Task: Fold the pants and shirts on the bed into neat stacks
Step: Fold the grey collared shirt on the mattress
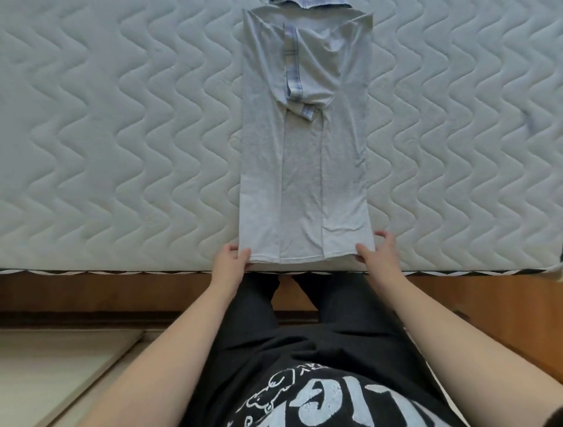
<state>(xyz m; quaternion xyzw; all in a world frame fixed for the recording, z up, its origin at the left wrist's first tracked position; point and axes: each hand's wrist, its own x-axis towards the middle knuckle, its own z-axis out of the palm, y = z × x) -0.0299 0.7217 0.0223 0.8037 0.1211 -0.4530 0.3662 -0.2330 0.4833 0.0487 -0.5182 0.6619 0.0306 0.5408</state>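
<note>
A light grey shirt [304, 170] with blue checked sleeve cuffs lies lengthwise on the quilted mattress [122, 137], both sides folded in toward the middle. Its hem lies at the near edge of the bed. My left hand [233, 254] pinches the hem's left corner, thumb on top. My right hand [376, 250] pinches the right corner, thumb on the cloth and fingers beside the edge. The collar end reaches the top of the view.
More blue checked cloth [307, 3] peeks in at the top edge, beyond the shirt. The wooden bed frame [91, 292] runs below the mattress edge, with my dark trousers against it. Pale floor [45, 365] shows at lower left.
</note>
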